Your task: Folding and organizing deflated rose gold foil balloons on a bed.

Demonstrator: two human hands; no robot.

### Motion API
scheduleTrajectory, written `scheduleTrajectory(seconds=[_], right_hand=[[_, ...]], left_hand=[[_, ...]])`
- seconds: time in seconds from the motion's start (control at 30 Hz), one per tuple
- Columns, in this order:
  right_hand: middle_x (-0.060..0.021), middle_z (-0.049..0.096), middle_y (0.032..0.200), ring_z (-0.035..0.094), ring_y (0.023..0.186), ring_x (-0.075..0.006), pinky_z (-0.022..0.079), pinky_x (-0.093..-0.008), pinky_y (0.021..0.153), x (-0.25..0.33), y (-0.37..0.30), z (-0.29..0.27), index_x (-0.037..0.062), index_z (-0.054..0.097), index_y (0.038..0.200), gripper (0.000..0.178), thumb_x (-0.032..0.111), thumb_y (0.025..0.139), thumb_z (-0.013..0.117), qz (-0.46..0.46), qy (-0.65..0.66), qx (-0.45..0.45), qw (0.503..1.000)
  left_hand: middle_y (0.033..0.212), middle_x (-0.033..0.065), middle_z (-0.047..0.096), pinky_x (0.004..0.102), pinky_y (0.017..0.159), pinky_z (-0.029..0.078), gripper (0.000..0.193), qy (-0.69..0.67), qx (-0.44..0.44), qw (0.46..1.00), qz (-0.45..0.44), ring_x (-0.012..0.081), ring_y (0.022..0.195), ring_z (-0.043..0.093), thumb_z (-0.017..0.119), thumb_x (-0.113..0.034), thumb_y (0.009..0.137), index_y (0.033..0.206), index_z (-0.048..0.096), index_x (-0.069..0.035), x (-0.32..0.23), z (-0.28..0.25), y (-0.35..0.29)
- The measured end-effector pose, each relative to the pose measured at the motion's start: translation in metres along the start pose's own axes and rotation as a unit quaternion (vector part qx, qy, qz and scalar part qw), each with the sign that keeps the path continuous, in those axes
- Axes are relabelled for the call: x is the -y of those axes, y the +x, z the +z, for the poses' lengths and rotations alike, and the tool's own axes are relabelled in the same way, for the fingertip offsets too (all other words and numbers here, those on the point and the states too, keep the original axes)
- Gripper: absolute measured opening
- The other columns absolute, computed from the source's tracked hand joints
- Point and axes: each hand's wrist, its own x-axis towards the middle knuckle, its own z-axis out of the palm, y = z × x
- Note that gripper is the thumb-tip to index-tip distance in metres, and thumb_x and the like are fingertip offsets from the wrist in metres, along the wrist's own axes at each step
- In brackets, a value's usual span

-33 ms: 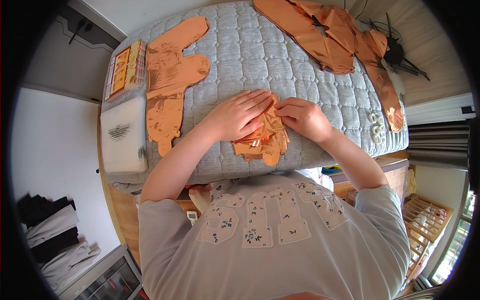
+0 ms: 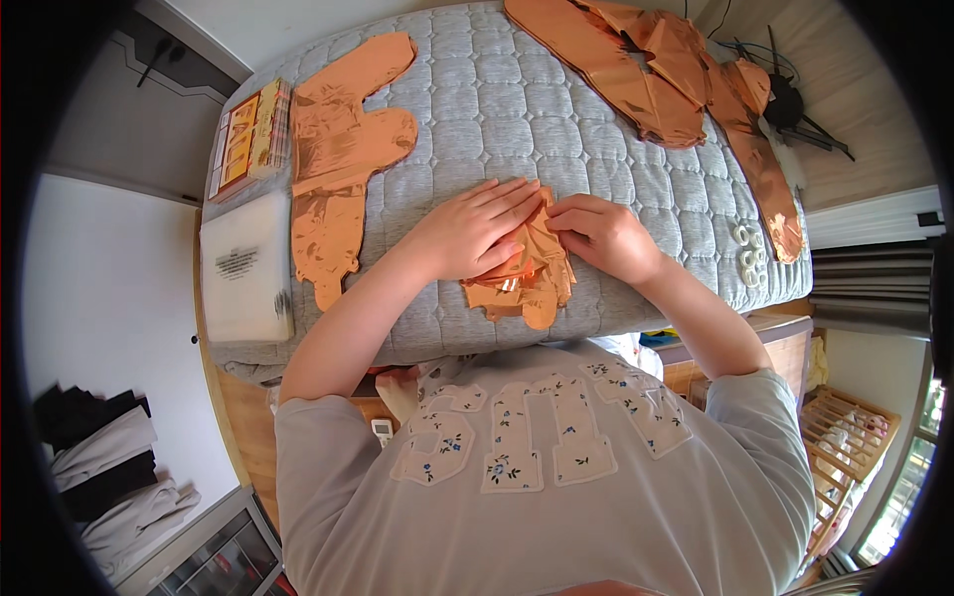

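A folded copper-coloured foil balloon (image 2: 542,278) lies near the front edge of the quilted mattress (image 2: 477,114). Flat on its upper left part rests my left hand (image 2: 487,226), fingers stretched out and side by side. My right hand (image 2: 606,238) is closed at the balloon's upper right edge, thumb and fingers pinching the foil. Both hands partly cover the balloon, so its full outline is hidden. Left of my left hand, a flat copper foil balloon (image 2: 343,149) is spread out. At the far right lies a larger, crumpled copper foil balloon (image 2: 656,74).
A patterned box (image 2: 248,139) and a translucent white package (image 2: 246,270) sit along the mattress's left side. Several small white rings (image 2: 750,256) lie near its right edge. A dark object with thin legs (image 2: 787,104) stands behind. A wooden rack (image 2: 845,437) is at the right.
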Motion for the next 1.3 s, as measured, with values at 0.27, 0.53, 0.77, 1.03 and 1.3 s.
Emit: scheduleTrajectory(seconds=[0.27, 0.53, 0.77, 1.03, 1.3], right_hand=[[-0.0091, 0.076, 0.105, 0.072, 0.098, -0.0288, 0.059, -0.0386, 0.089, -0.008, -0.003, 0.004, 0.0045, 0.077, 0.098, 0.019, -0.001, 0.080, 0.077, -0.049, -0.028, -0.042, 0.998], [-0.0067, 0.075, 0.097, 0.071, 0.094, -0.0279, 0.059, -0.0387, 0.084, -0.015, -0.001, 0.005, 0.0092, 0.076, 0.096, 0.015, 0.004, 0.082, 0.077, -0.041, 0.012, -0.029, 0.999], [-0.0088, 0.074, 0.101, 0.069, 0.098, -0.0301, 0.057, -0.0400, 0.088, -0.013, 0.001, -0.002, 0.0060, 0.075, 0.099, 0.015, 0.003, 0.084, 0.075, -0.005, 0.029, 0.015, 0.999], [-0.0115, 0.073, 0.112, 0.066, 0.108, -0.0327, 0.054, -0.0419, 0.096, 0.000, 0.002, -0.019, 0.0062, 0.074, 0.109, 0.020, 0.012, 0.090, 0.072, 0.016, 0.037, 0.093, 0.995], [-0.0084, 0.074, 0.117, 0.067, 0.117, -0.0281, 0.055, -0.0398, 0.100, 0.018, -0.013, -0.013, 0.0060, 0.075, 0.115, 0.031, 0.010, 0.084, 0.075, -0.075, -0.132, 0.032, 0.988]], left_hand=[[0.166, 0.0149, 0.037, 0.0481, 0.125, 0.029, 0.062, -0.014, 0.010, 1.000, -0.001, 0.0317, 0.153, 0.035, 0.051, -0.022, 0.100, 0.158, 0.039, -0.004, 0.000, -0.002, 0.001], [0.168, 0.0128, 0.034, 0.0421, 0.129, 0.021, 0.055, -0.286, 0.073, 0.953, -0.064, 0.0257, 0.156, 0.031, 0.045, -0.015, 0.106, 0.160, 0.038, -0.006, 0.014, -0.029, 0.014], [0.162, 0.0118, 0.044, 0.0488, 0.127, 0.026, 0.055, -0.035, 0.059, 0.998, -0.006, 0.0286, 0.151, 0.039, 0.053, -0.032, 0.107, 0.155, 0.045, -0.008, -0.004, -0.016, 0.030], [0.162, 0.0103, 0.044, 0.0497, 0.124, 0.033, 0.056, -0.008, 0.017, 1.000, 0.020, 0.0272, 0.152, 0.038, 0.058, -0.028, 0.103, 0.153, 0.047, -0.006, -0.001, 0.004, 0.023], [0.162, 0.0104, 0.044, 0.0502, 0.123, 0.034, 0.058, -0.012, 0.003, 1.000, 0.018, 0.0268, 0.151, 0.039, 0.062, -0.025, 0.101, 0.153, 0.047, -0.005, -0.002, 0.008, 0.021]])
